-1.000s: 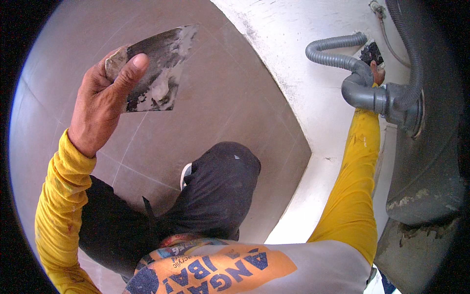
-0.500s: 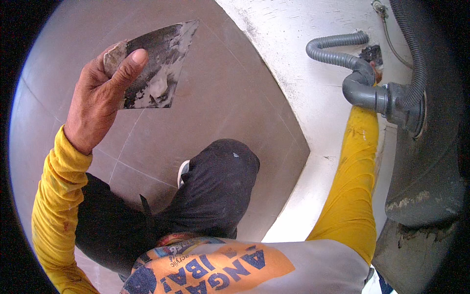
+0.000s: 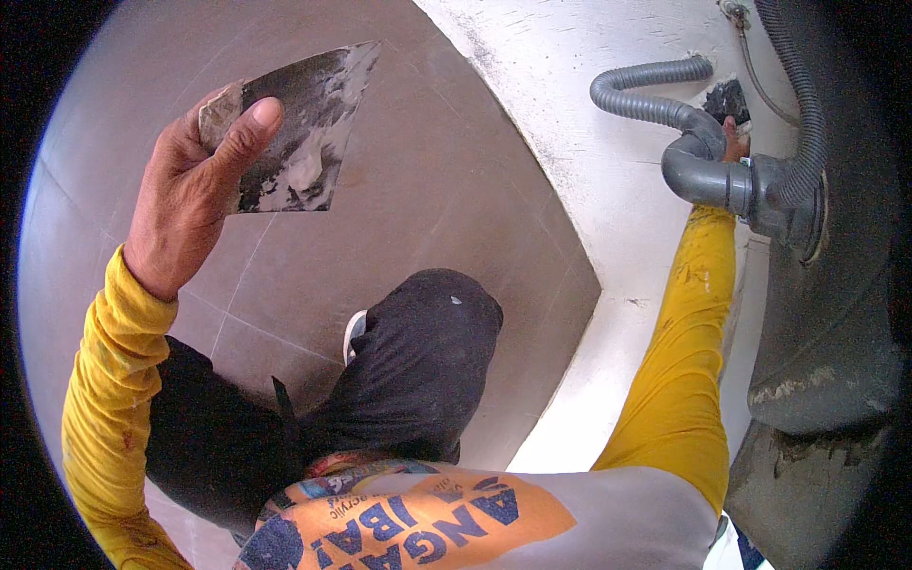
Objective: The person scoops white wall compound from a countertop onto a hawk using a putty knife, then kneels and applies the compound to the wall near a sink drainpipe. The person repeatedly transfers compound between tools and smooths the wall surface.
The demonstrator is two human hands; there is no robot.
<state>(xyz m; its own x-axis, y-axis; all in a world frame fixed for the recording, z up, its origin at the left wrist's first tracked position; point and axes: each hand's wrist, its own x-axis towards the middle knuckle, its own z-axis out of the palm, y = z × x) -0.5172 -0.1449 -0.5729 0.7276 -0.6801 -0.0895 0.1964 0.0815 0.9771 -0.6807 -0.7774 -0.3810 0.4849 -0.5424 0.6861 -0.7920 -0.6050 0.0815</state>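
Note:
In my left hand (image 3: 185,195), raised over the tiled floor, is a flat putty scraper (image 3: 299,142). My thumb lies across its dark blade, and pale, wet-looking putty is smeared along the outer side. My right hand (image 3: 734,142) reaches behind a grey drain pipe elbow (image 3: 698,173) to the white wall. Its thumb shows against a dark flat piece (image 3: 728,101), which looks like a scraper blade pressed to the wall. The pipe hides most of that hand's fingers.
A ribbed grey hose (image 3: 646,76) loops from the wall into the elbow. Another ribbed hose (image 3: 793,85) and a thin supply line (image 3: 757,81) hang at the right, beside a dark grey basin-like body (image 3: 826,361). My bent knee (image 3: 437,323) is over the brown tiles (image 3: 418,218).
My right hand has shifted slightly up and to the right, and the dark flat piece with it; more of the hand shows beside the pipe. My left hand has barely moved.

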